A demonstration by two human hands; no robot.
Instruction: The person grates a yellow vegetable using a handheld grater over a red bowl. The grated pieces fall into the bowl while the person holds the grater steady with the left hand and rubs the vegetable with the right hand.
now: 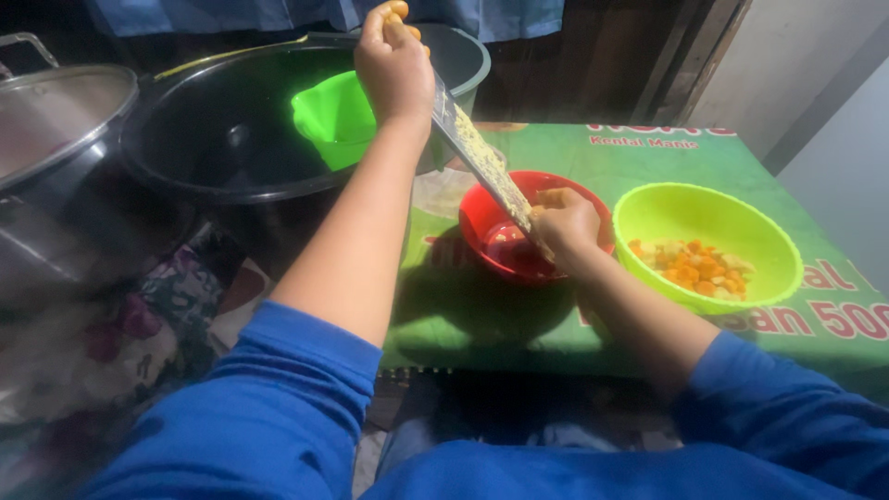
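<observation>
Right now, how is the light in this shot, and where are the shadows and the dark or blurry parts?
Head view: light falls brightest on the lime bowl and green printed table cover; the left hand and grater throw a dark shadow beside the red bowl; the steel pot at left and the lap are dim and murky; the right hand looks slightly soft.

1. A table (pixel 648 167) lies ahead of the person, with two bowls on it side by side.
2. The smaller bowl (pixel 482 227) sits left of the larger bowl (pixel 648 208), nearly touching it.
3. Cut pieces (pixel 694 268) lie in the larger bowl.
4. A flat grater (pixel 482 162) slants down into the smaller bowl; the left hand (pixel 394 65) is at its top end, the right hand (pixel 563 222) at its lower end.
5. A wide pan (pixel 213 139) sits behind and left of the table, with a square tub (pixel 333 116) in it.
6. A lidded pot (pixel 56 120) stands left of the pan.
</observation>
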